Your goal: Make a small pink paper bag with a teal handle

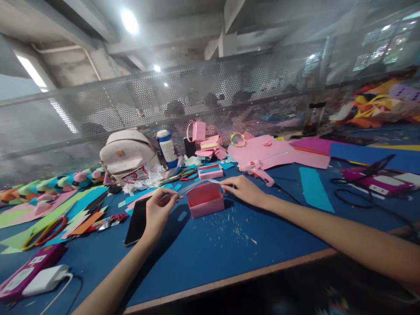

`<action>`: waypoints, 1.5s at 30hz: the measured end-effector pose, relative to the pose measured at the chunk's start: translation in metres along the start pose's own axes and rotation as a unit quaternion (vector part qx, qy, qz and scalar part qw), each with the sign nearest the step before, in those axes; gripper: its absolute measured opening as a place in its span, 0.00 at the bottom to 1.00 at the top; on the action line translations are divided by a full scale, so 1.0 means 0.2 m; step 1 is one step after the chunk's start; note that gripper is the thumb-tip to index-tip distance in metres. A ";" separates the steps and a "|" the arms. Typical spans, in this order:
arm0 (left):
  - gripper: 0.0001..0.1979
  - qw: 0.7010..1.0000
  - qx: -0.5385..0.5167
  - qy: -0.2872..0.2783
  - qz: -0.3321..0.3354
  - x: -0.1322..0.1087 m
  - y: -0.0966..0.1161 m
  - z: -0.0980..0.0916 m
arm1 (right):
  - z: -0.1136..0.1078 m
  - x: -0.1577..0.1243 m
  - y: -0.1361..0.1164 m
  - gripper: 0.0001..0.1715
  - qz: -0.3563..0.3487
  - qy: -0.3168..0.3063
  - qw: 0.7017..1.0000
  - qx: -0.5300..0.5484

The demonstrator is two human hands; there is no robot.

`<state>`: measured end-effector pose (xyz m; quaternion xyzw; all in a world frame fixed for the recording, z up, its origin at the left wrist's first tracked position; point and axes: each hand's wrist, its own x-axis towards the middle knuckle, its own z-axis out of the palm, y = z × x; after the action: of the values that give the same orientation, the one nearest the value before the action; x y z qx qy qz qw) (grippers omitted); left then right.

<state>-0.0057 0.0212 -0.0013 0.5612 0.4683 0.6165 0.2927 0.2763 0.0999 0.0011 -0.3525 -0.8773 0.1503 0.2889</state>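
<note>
A small open pink foam box [205, 200] sits on the blue table [210, 249] in front of me. A thin pale blue strip [193, 185] arches over the box from left to right. My left hand [159, 210] pinches the strip's left end, just left of the box. My right hand [241, 189] pinches its right end at the box's right rim, fingers pressed together. A black phone [138, 221] lies face down under my left wrist.
A pink glue gun [259, 168] lies behind my right hand with pink sheets [272, 151] beyond. A white bag [127, 153], a bottle [167, 146], scissors [183, 175], coloured paper scraps [49, 210] at left, and a perforated metal screen [197, 100] behind.
</note>
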 end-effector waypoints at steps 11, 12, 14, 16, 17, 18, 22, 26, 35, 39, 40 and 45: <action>0.05 0.997 0.027 -0.038 0.059 -0.01 0.02 -0.01 | -0.04 -0.03 -0.05 0.16 -0.046 0.047 0.997 0.048; 0.05 0.997 0.028 -0.036 0.059 -0.01 0.02 -0.01 | -0.05 -0.03 -0.04 0.14 -0.048 0.054 0.995 0.075; 0.06 0.997 0.032 -0.034 0.059 0.00 0.01 -0.02 | -0.07 -0.02 -0.03 0.11 -0.056 0.067 0.989 0.116; 0.06 0.997 0.038 -0.031 0.058 0.00 0.00 -0.02 | -0.08 -0.02 -0.02 0.09 -0.068 0.068 0.987 0.130; 0.06 0.997 0.039 -0.032 0.058 0.00 0.00 -0.02 | -0.09 -0.02 -0.02 0.09 -0.074 0.061 0.987 0.131; 0.06 0.997 0.038 -0.034 0.057 0.00 0.00 -0.02 | -0.09 -0.02 -0.02 0.08 -0.080 0.053 0.987 0.130; 0.05 0.996 0.025 -0.065 0.059 -0.01 0.01 0.00 | -0.08 -0.03 -0.03 0.08 -0.079 0.021 0.988 0.128; 0.04 0.993 0.027 -0.092 0.066 -0.02 0.02 0.01 | -0.06 -0.03 -0.03 0.11 -0.073 -0.001 0.987 0.143; 0.05 0.990 0.044 -0.113 0.076 -0.01 0.02 0.01 | -0.05 -0.01 -0.03 0.16 -0.097 -0.001 0.982 0.164; 0.03 0.990 0.051 -0.102 0.086 0.00 0.00 0.03 | -0.01 0.01 -0.03 0.14 -0.082 0.036 0.981 0.173; 0.03 0.990 0.049 -0.100 0.086 0.00 0.00 0.04 | 0.00 0.02 -0.04 0.14 -0.078 0.043 0.979 0.181; 0.03 0.991 0.053 -0.091 0.084 0.01 -0.01 0.08 | 0.02 0.02 -0.07 0.12 -0.052 0.059 0.970 0.231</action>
<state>0.0081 0.0277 -0.0040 0.6669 0.4232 0.5597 0.2506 0.2640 0.0938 0.0059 -0.2387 -0.8173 0.3127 0.4210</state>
